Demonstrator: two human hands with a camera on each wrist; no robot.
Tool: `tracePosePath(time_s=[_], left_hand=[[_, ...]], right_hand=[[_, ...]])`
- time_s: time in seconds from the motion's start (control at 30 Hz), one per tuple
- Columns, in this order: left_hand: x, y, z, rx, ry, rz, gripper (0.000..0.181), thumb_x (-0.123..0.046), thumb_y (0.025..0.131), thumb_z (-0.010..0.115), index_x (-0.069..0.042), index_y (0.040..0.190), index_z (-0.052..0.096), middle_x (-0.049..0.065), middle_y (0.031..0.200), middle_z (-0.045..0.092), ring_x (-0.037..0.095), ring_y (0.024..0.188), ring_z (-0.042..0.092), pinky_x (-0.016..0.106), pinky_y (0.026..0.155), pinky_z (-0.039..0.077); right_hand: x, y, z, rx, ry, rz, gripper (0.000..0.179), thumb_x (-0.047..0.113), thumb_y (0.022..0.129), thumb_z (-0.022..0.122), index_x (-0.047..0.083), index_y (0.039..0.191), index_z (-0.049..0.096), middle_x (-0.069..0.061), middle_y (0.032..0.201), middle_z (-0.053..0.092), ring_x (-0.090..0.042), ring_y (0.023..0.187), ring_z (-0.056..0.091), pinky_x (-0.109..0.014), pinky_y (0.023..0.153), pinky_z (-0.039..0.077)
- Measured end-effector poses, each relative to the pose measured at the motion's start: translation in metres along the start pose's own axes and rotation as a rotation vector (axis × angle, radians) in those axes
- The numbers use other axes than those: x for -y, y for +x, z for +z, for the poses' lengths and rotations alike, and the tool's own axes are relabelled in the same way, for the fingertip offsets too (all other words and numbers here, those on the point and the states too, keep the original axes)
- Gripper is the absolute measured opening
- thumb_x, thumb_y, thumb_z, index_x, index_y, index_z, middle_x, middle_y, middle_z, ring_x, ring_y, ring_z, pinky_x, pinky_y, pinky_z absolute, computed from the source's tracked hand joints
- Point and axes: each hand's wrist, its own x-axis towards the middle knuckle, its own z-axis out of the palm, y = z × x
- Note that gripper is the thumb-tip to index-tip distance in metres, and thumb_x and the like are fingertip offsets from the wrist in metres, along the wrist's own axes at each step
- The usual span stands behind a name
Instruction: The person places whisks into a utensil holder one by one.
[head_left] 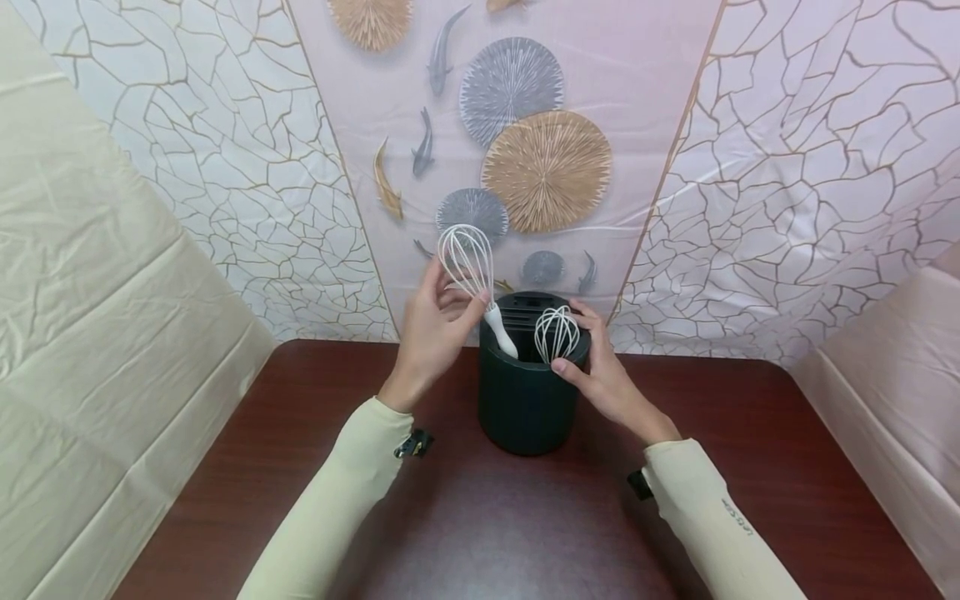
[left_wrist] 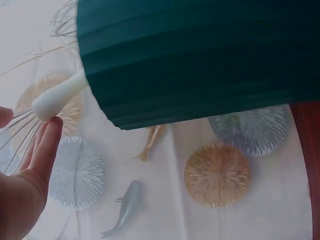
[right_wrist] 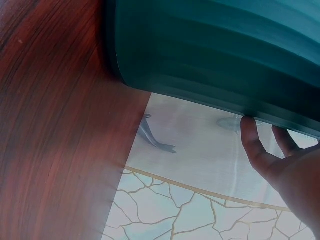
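A dark green utensil holder point(head_left: 527, 410) with a slotted section at its back stands upright on the table. My left hand point(head_left: 431, 333) pinches a white whisk point(head_left: 498, 327) by its wires, close to the handle. The whisk leans with its wire loops up and its handle end inside the holder's mouth; in the left wrist view the handle point(left_wrist: 57, 97) passes behind the rim. My right hand point(head_left: 611, 382) grips the holder's right side at the rim, thumb in front. A smaller whisk point(head_left: 557, 335) stands in the holder beside that thumb, wires up, its handle hidden.
The dark red wooden table point(head_left: 495, 533) reaches back to a patterned cloth point(head_left: 465, 108) hanging close behind the holder. Plain cream cloth point(head_left: 90, 333) hangs along the left side, with more on the right.
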Motion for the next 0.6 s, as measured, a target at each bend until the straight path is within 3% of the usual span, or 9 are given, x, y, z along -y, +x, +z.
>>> tracePosePath(time_s=[0.33,0.47,0.6], left_hand=[[0.009,-0.004,0.005,0.073,0.085,0.107,0.110,0.010,0.088,0.074,-0.021,0.170,0.009,0.026,0.137,0.059,0.032,0.095,0.077,0.033,0.078,0.065],[0.011,-0.004,0.006,0.109,0.147,0.128,0.105,0.011,0.086,0.075,-0.023,0.168,0.019,0.025,0.145,0.052,0.035,0.095,0.076,0.033,0.077,0.065],[0.012,-0.004,0.009,0.137,0.212,0.130,0.094,0.010,0.085,0.077,-0.016,0.163,0.031,0.022,0.152,0.044,0.039,0.101,0.072,0.038,0.079,0.065]], right_hand=[[0.000,0.000,0.000,-0.003,0.004,0.000,0.071,0.027,0.097,0.073,0.008,0.153,0.034,-0.009,0.172,0.020,-0.034,0.154,0.025,-0.061,0.121,0.027],[0.001,0.000,0.001,-0.008,0.003,-0.006,0.072,0.029,0.097,0.073,0.008,0.153,0.034,-0.009,0.172,0.020,-0.035,0.154,0.025,-0.061,0.121,0.026],[0.001,0.000,0.001,-0.012,0.002,-0.007,0.072,0.030,0.097,0.073,0.007,0.153,0.034,-0.010,0.172,0.021,-0.036,0.154,0.024,-0.061,0.121,0.024]])
